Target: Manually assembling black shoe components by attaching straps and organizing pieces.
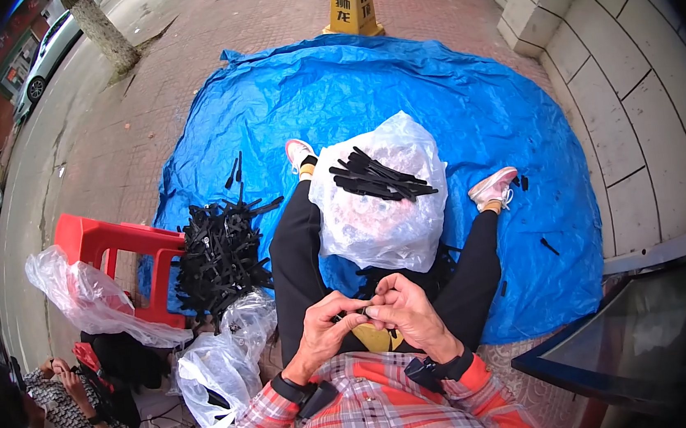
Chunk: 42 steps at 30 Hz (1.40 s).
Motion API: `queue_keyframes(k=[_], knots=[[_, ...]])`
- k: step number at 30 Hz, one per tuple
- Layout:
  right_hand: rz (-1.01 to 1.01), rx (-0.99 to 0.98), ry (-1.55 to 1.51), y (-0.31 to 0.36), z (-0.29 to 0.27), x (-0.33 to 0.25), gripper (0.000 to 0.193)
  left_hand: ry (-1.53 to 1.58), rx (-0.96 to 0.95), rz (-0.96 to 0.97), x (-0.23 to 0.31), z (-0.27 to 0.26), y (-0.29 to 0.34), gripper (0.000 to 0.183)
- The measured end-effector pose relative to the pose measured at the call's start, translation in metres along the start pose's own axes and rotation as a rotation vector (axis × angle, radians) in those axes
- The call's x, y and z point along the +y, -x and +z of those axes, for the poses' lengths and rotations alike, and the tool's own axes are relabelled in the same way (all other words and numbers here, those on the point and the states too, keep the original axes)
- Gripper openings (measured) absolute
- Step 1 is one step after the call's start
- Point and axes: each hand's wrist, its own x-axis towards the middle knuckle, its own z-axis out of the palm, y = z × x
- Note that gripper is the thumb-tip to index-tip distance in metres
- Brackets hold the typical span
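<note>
I have the left hand [325,329] and the right hand [413,316] meeting tip to tip in front of the plaid shirt [369,397], the fingers of both pinched together on a small dark piece [364,313]. It sits between the two thumbs, about equally near either hand — too covered for me to call its long axis. The bundle of black strips [379,176] lies straight ahead, well apart from the fingertips, on top of the stuffed white plastic bag [378,231]. Its strips slant mostly from far left to near right, so I judge their near ends closer to the right hand. The tangled heap of black strips [219,259] rests out to the left on the blue tarp [531,278] — the left hand's side.
</note>
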Motion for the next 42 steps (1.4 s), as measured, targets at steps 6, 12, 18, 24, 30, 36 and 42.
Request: queue_keyframes(k=[6,12,18,24,30,36,42], knots=[[0.049,-0.047,0.127,-0.001,-0.002,-0.002,0.03,-0.022,-0.027,0.026,0.004,-0.002,-0.001,0.018],[0.146,-0.136,0.291,-0.001,-0.001,-0.006,0.019,-0.189,-0.138,0.193,0.019,-0.005,-0.005,0.018],[0.123,-0.207,0.343,0.001,-0.013,-0.001,0.024,0.342,0.148,-0.436,0.001,-0.011,0.009,0.028],[-0.153,0.041,0.823,-0.002,-0.001,0.018,0.025,0.462,-0.092,-0.398,-0.013,0.0,0.016,0.036],[-0.056,0.09,0.594,-0.009,-0.008,0.018,0.032,0.416,0.082,-0.454,0.003,0.009,0.006,0.022],[-0.291,0.199,0.975,-0.005,-0.023,0.026,0.014,-0.363,0.12,-0.008,-0.004,0.024,-0.003,0.017],[-0.271,0.182,1.289,-0.021,-0.12,0.07,0.012,0.635,-0.061,-0.789,-0.073,0.011,-0.013,0.025]])
